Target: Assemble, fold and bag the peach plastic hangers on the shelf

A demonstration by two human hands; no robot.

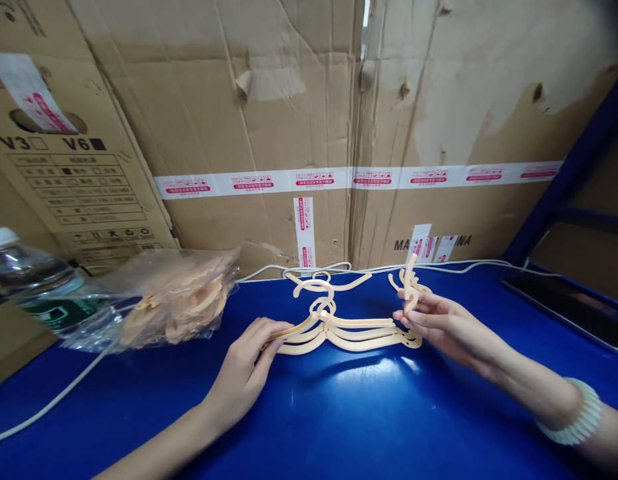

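Observation:
Cream plastic clothes hangers [363, 345] lie stacked on the blue table in front of me, their hooks pointing away. My left hand [249, 353] pinches the left arm of the top hanger [309, 327] between thumb and fingers. That hanger's right arm ends short, just left of my right hand [446, 327]. Between the right thumb and fingertips is a loose curved hanger end piece [411, 287], held upright above the stack's right end. Behind this hand, more curved pieces [393, 283] lie on the table, partly hidden by it.
Another hanger part [353, 285] lies behind the stack. To the left are a clear plastic bag [189, 307] of cream pieces and a water bottle [43, 287]. A white cable [63, 399] crosses the table. A dark flat device [563, 312] lies right; cardboard [269, 133] walls the back.

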